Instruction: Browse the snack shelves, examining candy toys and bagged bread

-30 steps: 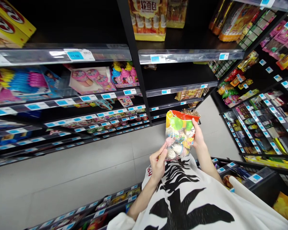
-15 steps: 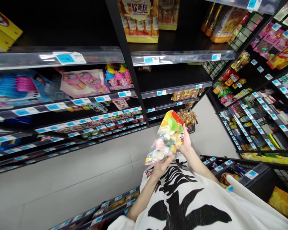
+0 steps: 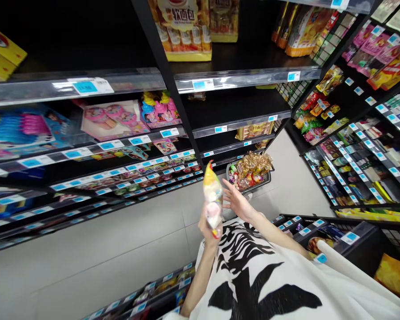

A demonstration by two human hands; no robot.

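A clear bag of candy (image 3: 213,195) with yellow and red at its top is turned nearly edge-on to me, upright over the aisle. My left hand (image 3: 210,229) grips its lower end. Just right of the bag, my right hand (image 3: 236,201) has its fingers stretched out and apart; whether the fingertips touch the bag I cannot tell. Beyond my right hand, a shopping basket (image 3: 270,178) on the floor holds gold-wrapped packs (image 3: 255,164) and other colourful packets.
Black shelving (image 3: 186,126) with price tags runs along the left and ahead, carrying bread packs (image 3: 186,33) and boxed pink toys (image 3: 115,116). More stocked shelves (image 3: 363,146) stand at right. A low shelf (image 3: 143,293) is close behind at the bottom. Grey tiled floor (image 3: 130,249) lies between.
The candy bag has turned from showing its broad face to edge-on and moved left. My right hand has let go of it and opened. The basket is now more fully visible.
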